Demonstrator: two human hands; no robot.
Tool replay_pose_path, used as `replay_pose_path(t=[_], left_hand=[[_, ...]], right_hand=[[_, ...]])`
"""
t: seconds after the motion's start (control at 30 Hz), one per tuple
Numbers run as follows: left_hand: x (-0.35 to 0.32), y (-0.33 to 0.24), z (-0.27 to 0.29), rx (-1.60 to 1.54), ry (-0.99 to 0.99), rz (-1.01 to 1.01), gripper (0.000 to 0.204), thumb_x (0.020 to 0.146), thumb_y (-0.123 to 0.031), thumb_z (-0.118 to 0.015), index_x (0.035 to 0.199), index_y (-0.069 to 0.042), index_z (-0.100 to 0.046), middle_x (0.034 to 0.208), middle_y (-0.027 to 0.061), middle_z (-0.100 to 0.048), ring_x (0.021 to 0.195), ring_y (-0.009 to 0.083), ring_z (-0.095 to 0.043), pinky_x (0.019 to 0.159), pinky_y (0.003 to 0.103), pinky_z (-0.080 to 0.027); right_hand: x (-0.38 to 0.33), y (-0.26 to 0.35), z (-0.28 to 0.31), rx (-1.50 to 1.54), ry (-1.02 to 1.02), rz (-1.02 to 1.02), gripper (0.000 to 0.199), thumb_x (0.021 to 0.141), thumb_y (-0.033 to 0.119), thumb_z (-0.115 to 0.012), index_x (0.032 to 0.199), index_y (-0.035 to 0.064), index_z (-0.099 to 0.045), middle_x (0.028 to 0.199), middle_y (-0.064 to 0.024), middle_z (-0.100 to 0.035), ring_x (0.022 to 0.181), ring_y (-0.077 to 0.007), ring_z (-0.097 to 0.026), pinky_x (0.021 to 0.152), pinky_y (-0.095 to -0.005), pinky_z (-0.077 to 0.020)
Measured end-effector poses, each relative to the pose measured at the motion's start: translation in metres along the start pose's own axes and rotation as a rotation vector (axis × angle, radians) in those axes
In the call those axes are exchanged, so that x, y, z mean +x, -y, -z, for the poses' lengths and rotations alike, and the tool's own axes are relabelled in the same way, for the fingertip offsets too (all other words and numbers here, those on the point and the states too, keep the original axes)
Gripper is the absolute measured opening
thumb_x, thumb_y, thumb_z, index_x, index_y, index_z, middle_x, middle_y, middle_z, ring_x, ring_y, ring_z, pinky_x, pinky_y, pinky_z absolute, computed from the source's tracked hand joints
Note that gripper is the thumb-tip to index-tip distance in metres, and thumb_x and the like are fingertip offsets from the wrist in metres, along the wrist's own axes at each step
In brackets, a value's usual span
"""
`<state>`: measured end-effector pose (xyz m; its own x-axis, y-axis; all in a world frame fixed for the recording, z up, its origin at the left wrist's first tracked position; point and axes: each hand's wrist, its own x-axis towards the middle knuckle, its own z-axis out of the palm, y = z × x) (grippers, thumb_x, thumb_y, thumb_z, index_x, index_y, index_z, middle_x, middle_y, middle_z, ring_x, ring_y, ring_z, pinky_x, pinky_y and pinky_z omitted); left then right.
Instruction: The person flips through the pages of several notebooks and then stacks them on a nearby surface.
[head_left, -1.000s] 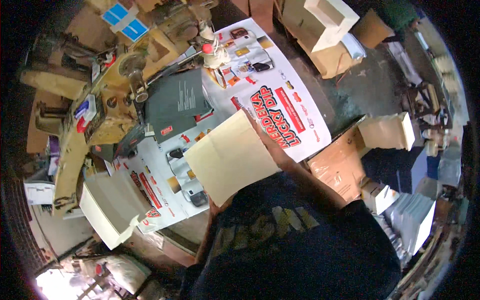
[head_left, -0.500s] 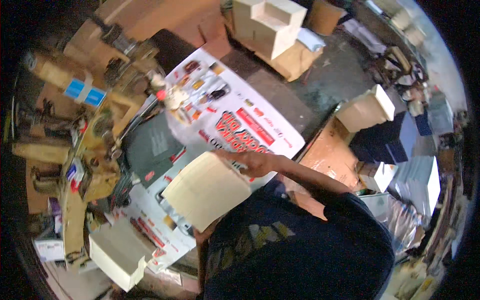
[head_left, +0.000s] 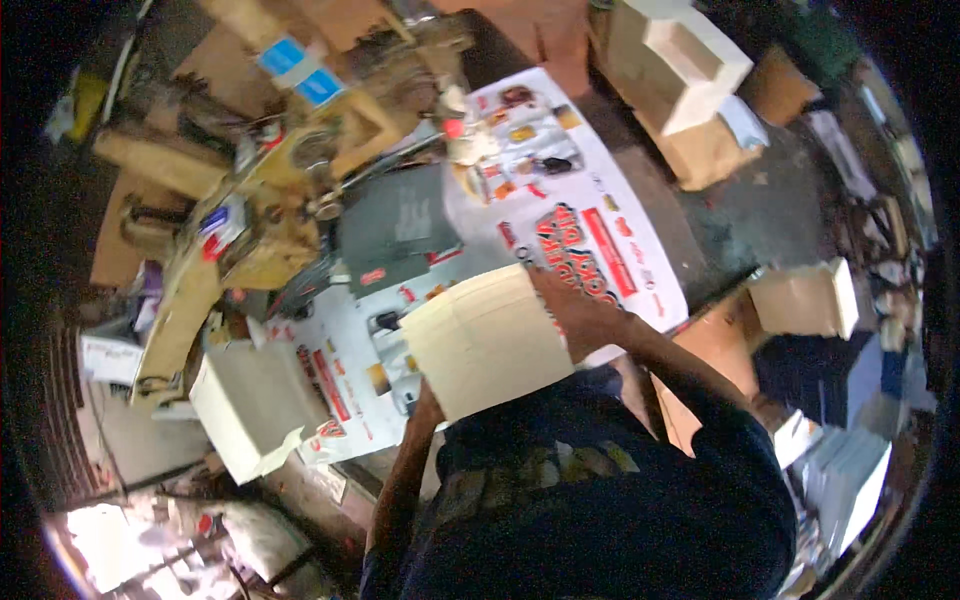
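A thick block of cream paper sheets [head_left: 490, 340] is held up in front of my chest, its broad pale side facing up. My right hand [head_left: 582, 318] closes on its right edge, with the fingers partly hidden behind it. At the lower left corner of the block, my left hand [head_left: 428, 404] grips the edge, and most of its fingers are out of sight. Under the block lies a white printed poster sheet [head_left: 650, 270] covering the table. A dark grey flat board [head_left: 395, 222] rests on that sheet, just beyond the block.
Another cream paper stack [head_left: 255, 400] sits at the table's left edge. Wooden and metal machinery [head_left: 290, 190] occupies the left side. Further cream stacks stand at the far right [head_left: 680, 65] and right [head_left: 805, 300]. Dark blue stacks [head_left: 815, 385] and white paper piles [head_left: 840, 480] lie at my right.
My view has turned to the left, so the surroundings appear shifted right and rotated. The paper block sits more level, and more of my left forearm shows. Both hands still hold the block.
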<state>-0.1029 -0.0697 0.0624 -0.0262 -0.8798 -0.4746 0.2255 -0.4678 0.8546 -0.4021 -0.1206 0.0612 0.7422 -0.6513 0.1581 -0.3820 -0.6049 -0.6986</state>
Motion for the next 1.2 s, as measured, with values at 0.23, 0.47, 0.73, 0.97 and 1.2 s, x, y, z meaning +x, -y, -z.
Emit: replay_pose_path(t=[0.23,0.47,0.73,0.97,1.2], left_hand=[[-0.020,0.008,0.010,-0.010,-0.014,0.012,0.072,0.085,-0.038,-0.072,0.139,-0.001,-0.042,0.129,0.0172,-0.058,0.119,0.0285,-0.057,0.099,0.044,-0.050],[-0.032,0.021,0.001,-0.053,-0.028,0.046,0.069,0.087,-0.037,-0.071,0.138,-0.001,-0.043,0.128,0.0169,-0.059,0.118,0.0279,-0.058,0.099,0.043,-0.050],[-0.034,0.022,0.004,-0.033,-0.021,0.035,0.066,0.088,-0.036,-0.070,0.138,-0.001,-0.044,0.126,0.0165,-0.060,0.117,0.0271,-0.059,0.098,0.043,-0.050],[-0.024,0.019,-0.003,0.047,0.027,0.004,0.064,0.089,-0.036,-0.068,0.137,-0.001,-0.045,0.125,0.0162,-0.061,0.116,0.0265,-0.060,0.098,0.042,-0.051],[-0.036,0.016,0.008,0.271,0.082,-0.056,0.061,0.091,-0.035,-0.067,0.137,-0.001,-0.046,0.124,0.0158,-0.062,0.115,0.0258,-0.061,0.098,0.042,-0.051]], right_hand=[[-0.005,0.015,-0.010,-0.149,0.057,-0.100,0.126,0.062,0.042,-0.086,0.153,-0.0039,-0.012,0.156,-0.0356,-0.009,0.144,-0.0534,-0.016,0.119,-0.0542,-0.0229],[0.001,0.030,0.000,0.181,0.085,-0.076,0.119,0.071,0.043,-0.081,0.155,0.0015,-0.009,0.156,-0.0363,0.005,0.145,-0.0530,-0.012,0.120,-0.0490,-0.0214],[0.005,0.009,-0.015,0.240,0.090,-0.069,0.142,0.055,0.039,-0.092,0.153,-0.0046,0.001,0.159,-0.0319,-0.003,0.149,-0.0398,-0.015,0.122,-0.0437,-0.0207],[0.012,0.007,-0.012,0.065,0.048,-0.082,0.131,0.054,0.045,-0.091,0.151,-0.0032,-0.017,0.152,-0.0295,-0.024,0.141,-0.0461,-0.026,0.120,-0.0468,-0.0235],[-0.006,-0.019,-0.018,0.229,-0.007,0.011,0.135,0.049,0.047,-0.096,0.153,0.0037,-0.021,0.151,-0.0234,-0.032,0.140,-0.0396,-0.032,0.117,-0.0486,-0.0272]])
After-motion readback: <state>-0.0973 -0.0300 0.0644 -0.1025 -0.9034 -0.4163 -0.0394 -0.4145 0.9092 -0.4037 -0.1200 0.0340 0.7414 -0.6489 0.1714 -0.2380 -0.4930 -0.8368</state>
